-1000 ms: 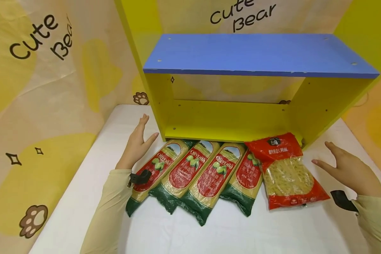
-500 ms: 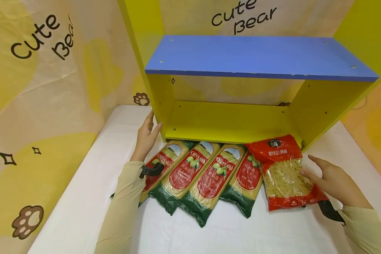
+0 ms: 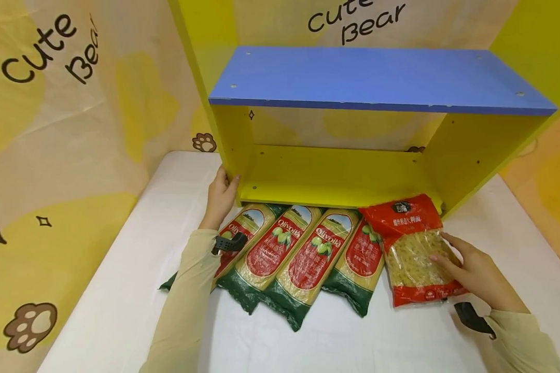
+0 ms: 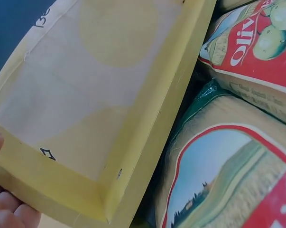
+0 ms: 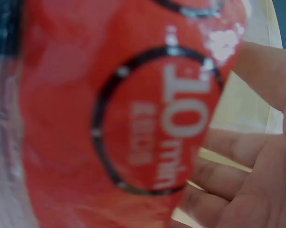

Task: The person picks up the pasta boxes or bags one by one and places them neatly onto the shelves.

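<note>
On the tabletop (image 3: pixel 345 347) before the yellow shelf unit (image 3: pixel 336 176), the right hand (image 3: pixel 478 269), thumb and fingers parted, is at the edge of the red pasta bag (image 3: pixel 408 264) by the unit's front right corner; whether it has hold, I cannot tell. Four Olivoilà packs (image 3: pixel 310 259) lie side by side along the unit's front, and the left hand (image 3: pixel 221 199) grips its left side panel, fingers curled round it.
</note>
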Demonstrator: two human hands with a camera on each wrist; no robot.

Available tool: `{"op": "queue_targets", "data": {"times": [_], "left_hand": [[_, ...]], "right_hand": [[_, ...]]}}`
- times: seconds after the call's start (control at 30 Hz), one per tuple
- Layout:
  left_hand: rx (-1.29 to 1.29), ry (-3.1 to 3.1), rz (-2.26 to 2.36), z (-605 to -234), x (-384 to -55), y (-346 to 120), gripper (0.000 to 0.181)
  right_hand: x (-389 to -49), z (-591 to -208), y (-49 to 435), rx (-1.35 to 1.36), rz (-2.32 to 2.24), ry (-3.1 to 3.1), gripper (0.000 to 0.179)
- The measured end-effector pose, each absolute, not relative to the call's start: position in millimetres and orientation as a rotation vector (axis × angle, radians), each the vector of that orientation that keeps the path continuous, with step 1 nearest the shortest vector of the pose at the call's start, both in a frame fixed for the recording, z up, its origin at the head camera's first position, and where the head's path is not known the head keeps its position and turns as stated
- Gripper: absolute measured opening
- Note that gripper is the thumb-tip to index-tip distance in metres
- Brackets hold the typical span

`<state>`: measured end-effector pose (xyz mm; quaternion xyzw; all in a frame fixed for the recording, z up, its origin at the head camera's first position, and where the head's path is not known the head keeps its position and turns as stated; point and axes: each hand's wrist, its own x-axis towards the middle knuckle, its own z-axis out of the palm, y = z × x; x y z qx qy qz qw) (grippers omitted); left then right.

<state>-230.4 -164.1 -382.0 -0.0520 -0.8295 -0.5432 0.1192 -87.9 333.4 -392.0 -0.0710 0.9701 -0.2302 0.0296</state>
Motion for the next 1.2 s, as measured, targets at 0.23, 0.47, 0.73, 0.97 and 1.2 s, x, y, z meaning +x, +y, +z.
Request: {"op": "queue_targets", "data": {"times": [0.23, 0.47, 0.73, 0.97, 1.2], "left_hand": [[-0.108, -2.46, -1.474, -385, -238, -164, 0.035], [-0.181, -2.514, -1.434, -384, -239, -167, 0.037], [-0.217, -2.643, -1.402, -379, -237, -174, 0.034], [-0.221, -2.666, -1.383, -378, -237, -176, 0.035], [-0.243, -2.67, -1.332, -378, -237, -175, 0.031]], "right_hand": [[-92, -401, 341, -0.088, -0.86, 2.864, 0.079], [-106, -403, 346, 0.055, -0.847, 2.728, 0.084], [-113, -401, 345, 0.065, -0.877, 2.679, 0.069], [-109, -400, 342, 0.07, -0.929, 2.643, 0.067], [-107, -394, 335, 0.093, -0.983, 2.576, 0.08]]}}
